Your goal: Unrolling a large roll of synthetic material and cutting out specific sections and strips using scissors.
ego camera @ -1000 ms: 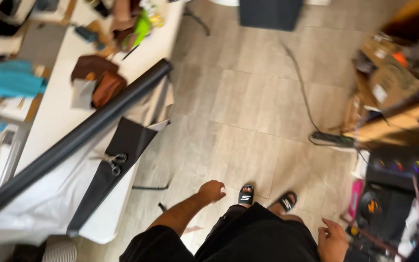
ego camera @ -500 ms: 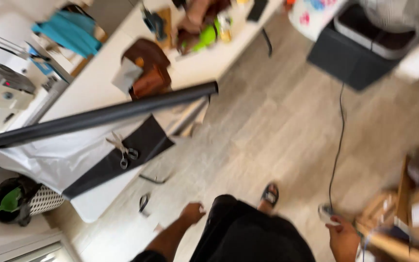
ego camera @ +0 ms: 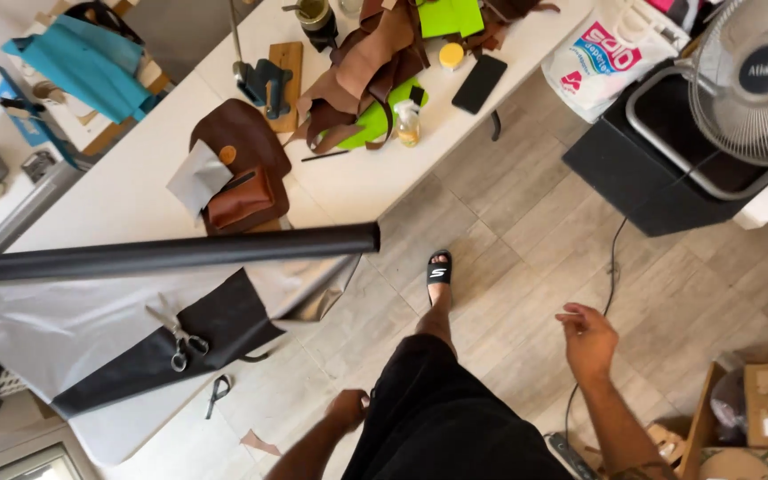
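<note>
1. Beside the white worktable (ego camera: 135, 178), on its floor side, we see both of our hands empty: the left hand (ego camera: 348, 411) hangs low by the black shorts (ego camera: 446, 418) with its fingers curled in loosely, gripping nothing.
2. Our right hand (ego camera: 588, 338) floats farther from the table, over the pale plank floor (ego camera: 526, 222), fingers half bent and slightly apart (nothing between them).
3. Nearest the left hand, a small black-handled tool (ego camera: 217, 393) lies on the floor just off the table's edge, with a tan leather scrap (ego camera: 256, 442) near it.
4. On the table, scissors (ego camera: 178, 341) rest on a dark sheet (ego camera: 215, 329) that drapes over the edge, under a long black roll (ego camera: 162, 255).
5. Farther along the table sit a brown leather bag (ego camera: 242, 169), green sheets (ego camera: 375, 120) and a black phone (ego camera: 479, 84).
6. Well away from the table, a fan (ego camera: 753, 76) stands over a black box (ego camera: 660, 169).
</note>
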